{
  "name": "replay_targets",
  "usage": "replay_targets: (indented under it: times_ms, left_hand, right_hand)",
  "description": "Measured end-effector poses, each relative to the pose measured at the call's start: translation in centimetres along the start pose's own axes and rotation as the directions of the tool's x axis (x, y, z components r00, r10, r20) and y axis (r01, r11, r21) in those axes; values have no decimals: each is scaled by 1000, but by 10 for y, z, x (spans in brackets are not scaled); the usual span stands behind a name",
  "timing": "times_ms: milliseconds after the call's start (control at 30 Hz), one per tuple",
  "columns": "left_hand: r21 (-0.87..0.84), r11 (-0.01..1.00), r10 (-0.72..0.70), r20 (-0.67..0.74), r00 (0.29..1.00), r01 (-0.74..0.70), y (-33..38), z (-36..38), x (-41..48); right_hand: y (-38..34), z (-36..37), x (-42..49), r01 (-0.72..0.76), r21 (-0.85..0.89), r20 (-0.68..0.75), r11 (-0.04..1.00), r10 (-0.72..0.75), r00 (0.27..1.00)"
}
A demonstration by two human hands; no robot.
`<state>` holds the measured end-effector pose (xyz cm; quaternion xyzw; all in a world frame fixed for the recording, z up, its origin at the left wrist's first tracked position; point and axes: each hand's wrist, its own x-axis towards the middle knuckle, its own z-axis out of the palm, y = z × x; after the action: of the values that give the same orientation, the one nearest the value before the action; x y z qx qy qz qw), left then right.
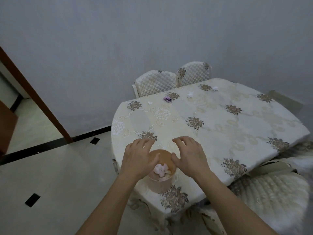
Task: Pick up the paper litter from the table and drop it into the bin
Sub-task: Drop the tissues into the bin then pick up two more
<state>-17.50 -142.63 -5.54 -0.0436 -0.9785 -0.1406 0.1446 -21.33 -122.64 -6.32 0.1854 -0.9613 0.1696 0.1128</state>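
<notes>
A small round tan bin stands on the near left corner of the table, with several crumpled white and pink paper balls inside. My left hand and my right hand hover over its rim, fingers spread and holding nothing. Far across the table lie a purple paper wad, a small white scrap, a white wad and another white wad.
The table wears a cream floral cloth. Two quilted chairs stand at its far side and another chair at the near right. Tiled floor and a brown door frame lie to the left.
</notes>
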Motion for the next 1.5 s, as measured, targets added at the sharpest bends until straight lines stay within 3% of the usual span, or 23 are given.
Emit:
replay_targets:
  times_ms: [300, 533, 700, 1000, 1300, 1500]
  left_hand:
    - [-13, 995, 101, -23, 995, -102, 36, -6, 35]
    - [-80, 944, 320, -4, 947, -319, 97, 9, 57]
    - [-148, 847, 514, -13, 858, -510, 147, 25, 57]
    - [-278, 621, 765, 15, 644, -732, 251, 53, 7]
    - [-320, 484, 865, 36, 500, -815, 334, 83, -28]
    - [-309, 429, 897, 33, 442, -849, 415, 112, -26]
  right_hand:
    - [26, -44, -9, -89, -112, -59, 990, 83, 995]
    - [59, -81, -52, -336, -157, -164, 929, 311, 936]
    - [79, -107, -110, -538, -175, -248, 824, 492, 835]
    - [93, -136, -246, -824, -158, -325, 545, 759, 564]
    - [121, -147, -329, -918, -67, -382, 390, 840, 385]
    - [190, -162, -367, -941, -30, -398, 337, 859, 321]
